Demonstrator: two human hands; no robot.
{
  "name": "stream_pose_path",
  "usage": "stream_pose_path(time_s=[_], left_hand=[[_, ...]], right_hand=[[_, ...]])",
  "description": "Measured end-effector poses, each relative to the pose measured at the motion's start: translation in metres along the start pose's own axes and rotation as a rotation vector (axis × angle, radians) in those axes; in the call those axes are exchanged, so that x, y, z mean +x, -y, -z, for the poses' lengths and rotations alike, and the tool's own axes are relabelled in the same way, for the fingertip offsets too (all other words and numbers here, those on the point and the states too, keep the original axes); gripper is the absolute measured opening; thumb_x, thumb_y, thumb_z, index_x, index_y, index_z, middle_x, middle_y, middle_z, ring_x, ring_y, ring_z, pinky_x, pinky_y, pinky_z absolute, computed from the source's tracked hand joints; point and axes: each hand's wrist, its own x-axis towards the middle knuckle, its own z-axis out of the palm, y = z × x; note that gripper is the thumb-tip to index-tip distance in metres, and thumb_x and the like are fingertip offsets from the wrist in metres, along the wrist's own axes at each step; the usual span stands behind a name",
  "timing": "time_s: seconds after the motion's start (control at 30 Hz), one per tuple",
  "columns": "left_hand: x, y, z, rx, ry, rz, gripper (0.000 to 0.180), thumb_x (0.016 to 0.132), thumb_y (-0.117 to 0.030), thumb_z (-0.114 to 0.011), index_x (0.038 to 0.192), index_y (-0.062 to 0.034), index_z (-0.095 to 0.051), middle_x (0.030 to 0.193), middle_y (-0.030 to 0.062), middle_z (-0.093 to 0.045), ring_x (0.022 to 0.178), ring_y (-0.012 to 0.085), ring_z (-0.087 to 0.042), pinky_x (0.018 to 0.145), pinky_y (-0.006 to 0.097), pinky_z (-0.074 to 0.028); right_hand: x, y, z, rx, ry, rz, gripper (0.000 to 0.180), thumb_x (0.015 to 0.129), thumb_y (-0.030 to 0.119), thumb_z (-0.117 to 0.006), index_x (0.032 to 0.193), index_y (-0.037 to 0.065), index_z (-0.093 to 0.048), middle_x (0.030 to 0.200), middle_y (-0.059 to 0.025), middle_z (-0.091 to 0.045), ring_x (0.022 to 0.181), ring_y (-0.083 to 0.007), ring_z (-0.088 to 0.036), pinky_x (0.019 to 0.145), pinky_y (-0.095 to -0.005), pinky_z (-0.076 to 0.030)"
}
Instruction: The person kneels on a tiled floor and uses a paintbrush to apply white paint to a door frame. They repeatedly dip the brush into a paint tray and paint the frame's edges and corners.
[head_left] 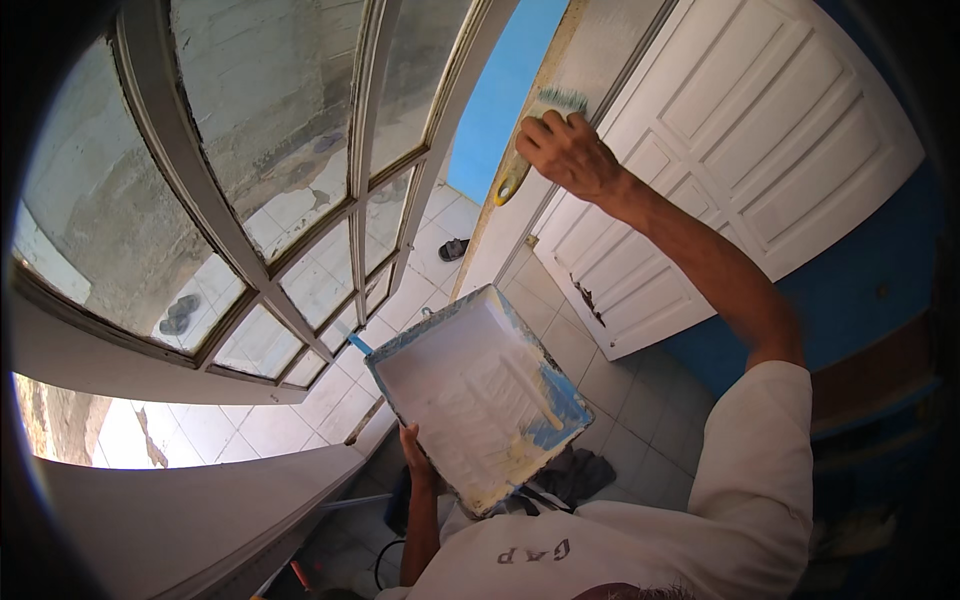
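Raised up and to the right, my right hand [572, 155] is closed around a wide paintbrush [514, 178]. Its yellowish handle points down, and the pale, greenish bristles are at the whitish door frame [600, 60]; whether they touch it I cannot tell. Lower down, my left hand [416, 458] grips the left edge of a paint tray [470, 370]. White paint covers much of the tray's ridged bed, with blue and yellow smears along the right and lower edges. Most of the left fingers are hidden beneath the tray.
On the left stands a white-framed glass-paned door [360, 215]. A white panelled door [680, 190] is at the right, beside a dark blue wall [890, 250]. A dark slipper [453, 249] lies on the tiled floor [430, 275]. Dark cloth [588, 476] shows below the tray.
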Motion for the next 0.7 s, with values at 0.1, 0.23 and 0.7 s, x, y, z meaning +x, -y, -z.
stream_pose_path(time_s=[0.1,0.23,0.7], left_hand=[[0.005,0.006,0.005,-0.092,0.036,0.052,0.048,0.104,-0.050,-0.044,0.118,-0.0055,-0.055,0.111,0.0066,-0.058,0.104,0.0200,-0.057,0.094,0.037,-0.048],[0.006,0.012,0.011,-0.141,0.029,0.086,0.046,0.103,-0.047,-0.044,0.117,-0.0055,-0.056,0.111,0.0068,-0.059,0.105,0.0203,-0.058,0.094,0.037,-0.048],[0.015,0.026,0.025,-0.060,0.044,0.009,0.055,0.105,-0.054,-0.040,0.118,-0.0041,-0.059,0.110,0.0069,-0.063,0.101,0.0194,-0.061,0.090,0.036,-0.051]], right_hand=[[-0.009,0.031,-0.006,0.168,0.089,-0.036,0.010,0.081,0.012,-0.072,0.084,0.010,-0.063,0.091,-0.0008,-0.059,0.080,-0.0146,-0.062,0.061,-0.0299,-0.052],[-0.001,0.030,-0.010,0.472,-0.009,-0.305,0.012,0.084,0.010,-0.072,0.091,0.006,-0.063,0.091,-0.0046,-0.060,0.078,-0.0203,-0.068,0.061,-0.0352,-0.060],[0.029,-0.063,0.035,-0.040,-0.196,-0.224,0.025,0.082,0.014,-0.075,0.102,0.015,-0.061,0.099,-0.0007,-0.060,0.098,-0.0191,-0.062,0.072,-0.0377,-0.052]])
